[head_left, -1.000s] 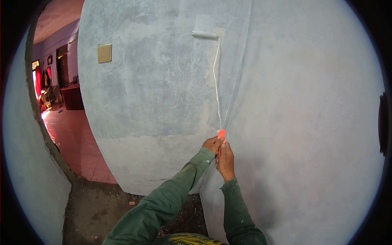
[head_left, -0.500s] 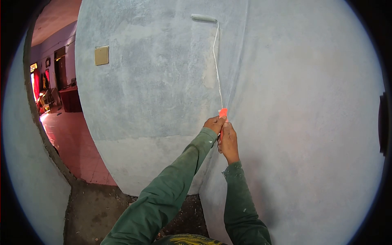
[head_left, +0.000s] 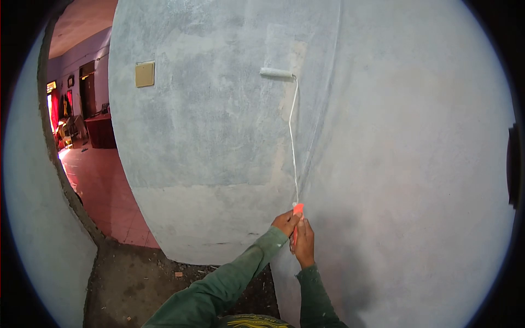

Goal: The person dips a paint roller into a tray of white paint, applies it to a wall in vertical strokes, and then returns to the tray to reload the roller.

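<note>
A paint roller (head_left: 276,72) with a long thin white rod rests against the grey-white wall (head_left: 202,126), left of the wall corner. Its orange-red handle (head_left: 298,209) is held in both fists. My left hand (head_left: 286,222) wraps around the upper part of the handle. Just below and to the right, my right hand (head_left: 304,244) grips the lower part. Both forearms are in green sleeves. A paler unpainted-looking strip runs down the wall beside the rod.
A beige switch plate (head_left: 145,74) is on the wall at the upper left. Beyond the doorway edge lies a room with a pink tiled floor (head_left: 109,191) and red furniture. Rough dark ground (head_left: 136,284) with small debris is below. Another wall (head_left: 415,164) stands at the right.
The roller has moved down the wall, and both hands have come down with its handle. The view has shifted slightly, with the doorway and switch plate a little further right.
</note>
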